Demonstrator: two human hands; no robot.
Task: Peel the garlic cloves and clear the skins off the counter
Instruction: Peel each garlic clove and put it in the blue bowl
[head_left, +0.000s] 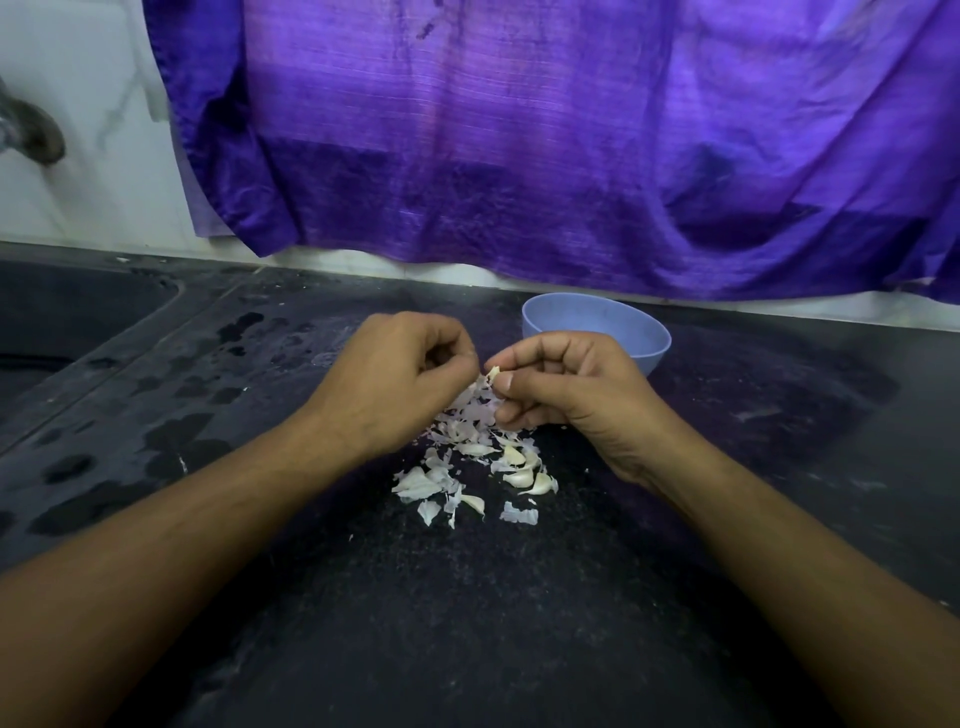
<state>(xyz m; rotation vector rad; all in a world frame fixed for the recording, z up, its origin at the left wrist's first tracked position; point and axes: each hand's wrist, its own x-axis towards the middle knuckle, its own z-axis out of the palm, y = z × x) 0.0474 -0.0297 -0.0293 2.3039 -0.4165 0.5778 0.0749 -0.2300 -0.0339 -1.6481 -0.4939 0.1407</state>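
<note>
My right hand (561, 384) pinches a garlic clove (492, 372) between thumb and forefinger, a little above the dark counter (467, 597). My left hand (400, 374) is curled close beside it, fingertips at the clove's skin. Beneath both hands lies a pile of white garlic skins (457, 457). A few unpeeled cloves (524, 470) lie in the pile's right part. A blue bowl (597, 325) stands just behind my right hand; its inside is mostly hidden.
A sink basin (67, 322) is sunk into the counter at far left, with a tap (31, 130) above it. A purple cloth (571, 145) hangs over the white wall behind. Wet patches (171, 431) mark the counter to the left.
</note>
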